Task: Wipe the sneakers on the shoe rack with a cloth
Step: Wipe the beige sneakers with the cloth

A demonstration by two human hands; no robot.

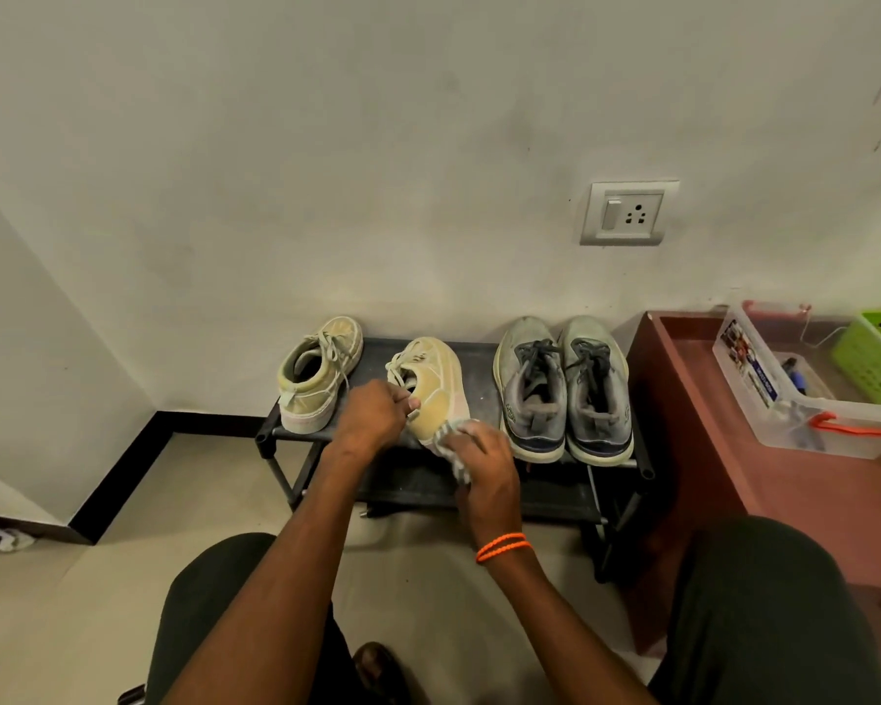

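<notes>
My knees in dark trousers [764, 618] fill the bottom of the view at five and seven o'clock, with pale floor tile between them. On my right wrist sits an orange band [503, 547]. My right hand [487, 463] is clamped on a striped grey-and-white cloth [453, 447], fingers curled round the bunched fabric, pressing it against the heel end of a yellowish sneaker [436, 386] near the centre. My left hand [372, 417], just at nine o'clock of the right, grips that same shoe at its collar, fingers hooked over the opening by the laces. The shoe is tilted on its side on the top shelf of the low black shoe rack [481, 384], toe pointing toward the wall. At nine o'clock from it, apart from it, its matching beige sneaker [321, 374] stands upright on the rack's left end, heel toward me. At three o'clock from the held shoe, a pair of grey sneakers [563, 386] with dark laces stand side by side and touching, heels toward me. Farther to three o'clock, just beside the rack, is a reddish-brown cabinet [703, 450] carrying a clear plastic box [784, 389] with an orange latch and, beyond that, a green basket [878, 356]. Farthest, at one o'clock on the pale wall, is a switch and socket plate [629, 213].
</notes>
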